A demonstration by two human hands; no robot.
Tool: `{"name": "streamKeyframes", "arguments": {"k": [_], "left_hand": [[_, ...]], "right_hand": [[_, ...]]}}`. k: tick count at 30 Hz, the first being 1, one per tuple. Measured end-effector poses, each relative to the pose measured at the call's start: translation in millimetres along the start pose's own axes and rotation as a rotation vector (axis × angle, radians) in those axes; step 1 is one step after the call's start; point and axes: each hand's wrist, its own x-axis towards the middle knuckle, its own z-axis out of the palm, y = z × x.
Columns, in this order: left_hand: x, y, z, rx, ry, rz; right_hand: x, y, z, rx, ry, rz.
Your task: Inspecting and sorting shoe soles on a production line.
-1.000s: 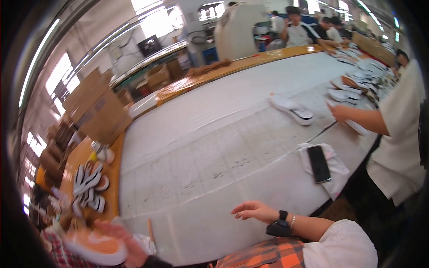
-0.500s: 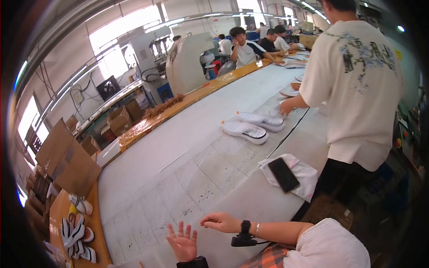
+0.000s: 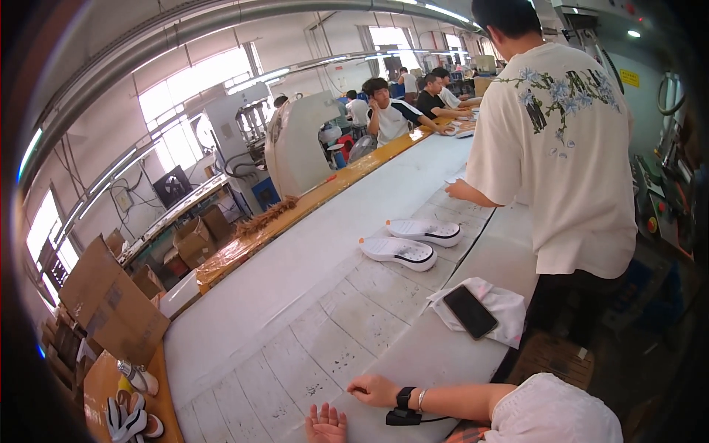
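My left hand (image 3: 326, 426) is low at the lower edge, palm turned up and fingers apart, with nothing in it; its wrist is cut off by the frame. To its right, my right hand (image 3: 374, 390) hovers over the near side of the pale work surface (image 3: 295, 332), fingers curled in, with nothing visible in them. A black strap and a bracelet circle that wrist. Farther ahead lie two white shoe soles side by side, a nearer sole (image 3: 399, 252) and a farther sole (image 3: 426, 232), each with an orange tip and a dark edge line. Neither hand touches them.
A black phone (image 3: 470, 312) rests on a white cloth (image 3: 507, 310) at right. Beyond stands a co-worker (image 3: 561, 162), one hand over the surface. Several shoes (image 3: 127, 419) and a cardboard box (image 3: 112, 303) are at left. Other people sit along the far wooden edge.
The view has tilted up. My left hand has dropped toward the lower edge; my right hand's fingers are more curled. The two soles sit slightly nearer me, and the co-worker's hand is farther from them.
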Motion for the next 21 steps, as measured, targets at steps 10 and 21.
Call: {"name": "streamKeyframes", "arguments": {"k": [10, 21], "left_hand": [[-2, 8, -15, -0.018, -0.030, -0.033], [-9, 8, -7, -0.017, -0.044, -0.064]], "right_hand": [[-1, -3, 6, -0.179, -0.033, -0.074], [-8, -8, 13, -0.210, -0.063, -0.096]]}}
